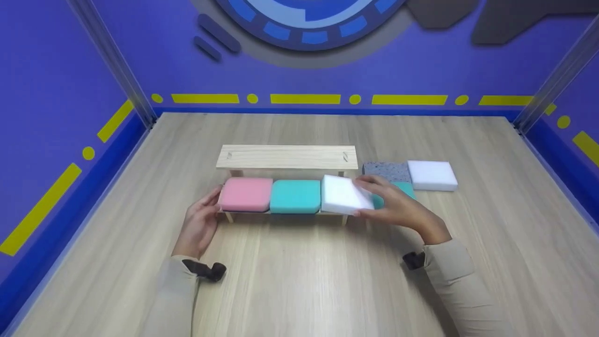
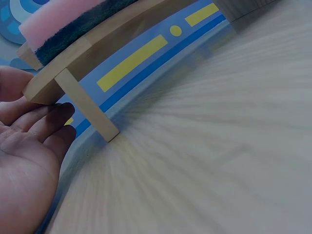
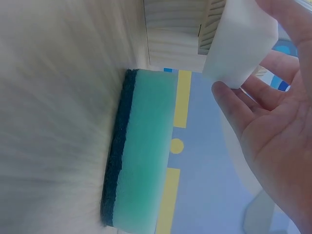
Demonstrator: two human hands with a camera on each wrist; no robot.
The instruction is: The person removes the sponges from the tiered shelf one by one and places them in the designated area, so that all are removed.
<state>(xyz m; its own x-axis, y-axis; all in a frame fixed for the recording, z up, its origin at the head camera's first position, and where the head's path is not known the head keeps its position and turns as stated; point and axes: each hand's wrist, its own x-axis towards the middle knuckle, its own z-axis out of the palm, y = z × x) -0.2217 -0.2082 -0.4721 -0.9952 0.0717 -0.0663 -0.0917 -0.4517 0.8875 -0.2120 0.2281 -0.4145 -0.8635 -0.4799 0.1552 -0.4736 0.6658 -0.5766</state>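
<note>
A small two-step wooden stand (image 1: 286, 157) is in the middle of the table in the head view. On its front step a pink sponge (image 1: 246, 194) and a teal sponge (image 1: 295, 196) lie side by side. My left hand (image 1: 202, 222) grips the step's left end, thumb above and fingers beneath it in the left wrist view. At the right end, my right hand (image 1: 395, 203) holds a white sponge block (image 1: 344, 196) between thumb and fingers, slightly tilted next to the teal sponge. The right wrist view shows part of the block (image 3: 239, 46) hidden by the fingers.
Right of the stand lie a grey speckled sponge (image 1: 386, 171), another white block (image 1: 431, 175) and a second teal sponge (image 3: 144, 151) with a dark scouring side, partly behind my right hand in the head view. Blue walls (image 1: 299, 79) enclose the wooden table (image 1: 281, 281).
</note>
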